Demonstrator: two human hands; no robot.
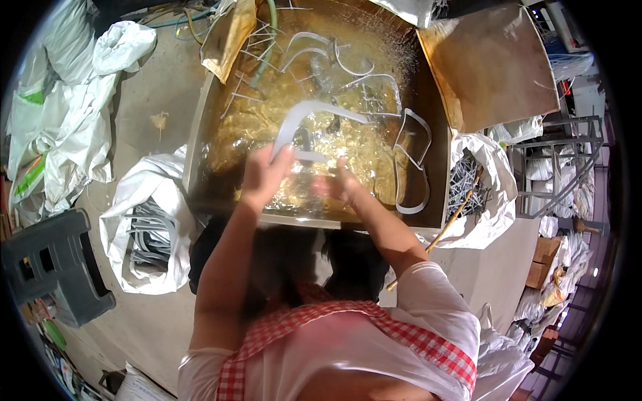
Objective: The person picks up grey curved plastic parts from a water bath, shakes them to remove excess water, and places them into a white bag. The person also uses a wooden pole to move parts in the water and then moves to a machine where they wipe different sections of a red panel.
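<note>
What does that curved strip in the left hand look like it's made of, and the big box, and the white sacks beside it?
The curved strip in the left hand looks like pale grey plastic: thin, smooth, evenly bent. The box seems to be brown cardboard with open flaps, lined with glossy clear film that wrinkles and glints. The white sacks look like woven plastic, crumpled with a slight sheen.

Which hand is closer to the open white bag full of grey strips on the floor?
Left. The left hand is over the tub's near-left part, on the bag's side. The right hand is further right over the tub, farther from that bag.
</note>
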